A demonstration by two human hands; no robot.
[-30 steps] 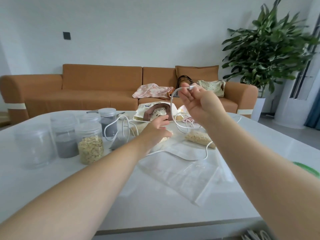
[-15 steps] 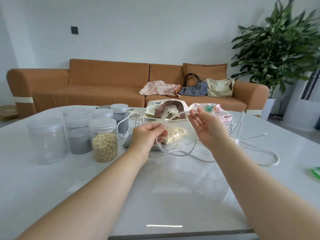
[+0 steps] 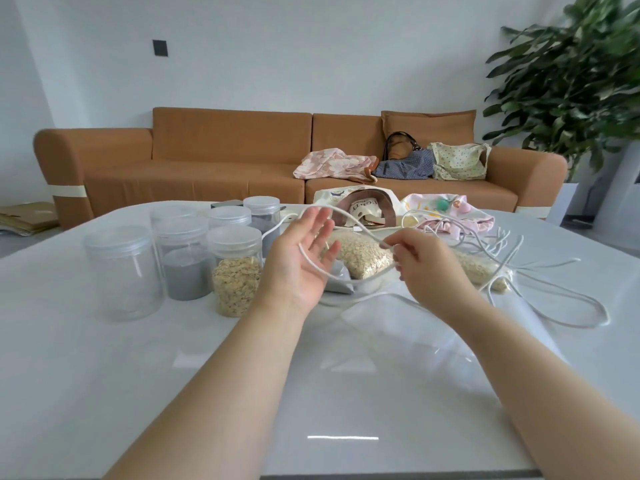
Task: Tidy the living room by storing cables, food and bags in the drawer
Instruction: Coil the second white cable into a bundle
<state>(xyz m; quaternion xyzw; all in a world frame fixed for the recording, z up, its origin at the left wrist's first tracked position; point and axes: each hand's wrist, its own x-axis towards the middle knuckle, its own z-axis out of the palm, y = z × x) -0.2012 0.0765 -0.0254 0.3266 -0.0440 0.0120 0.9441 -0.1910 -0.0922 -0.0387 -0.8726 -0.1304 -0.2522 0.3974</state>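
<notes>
Coiling step, cables first: left hand (image 3: 294,282) spread palm-up, white cable (image 3: 313,259) draped across it; right hand (image 3: 427,268) just beside pinches the same cable, slack trailing beyond; next move, likely, another loop laid over the left palm.

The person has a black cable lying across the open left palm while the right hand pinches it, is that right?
Not quite: the cable is white, not black. The head view shows it lying across the palm of the open left hand, pinched by the right hand.
</notes>
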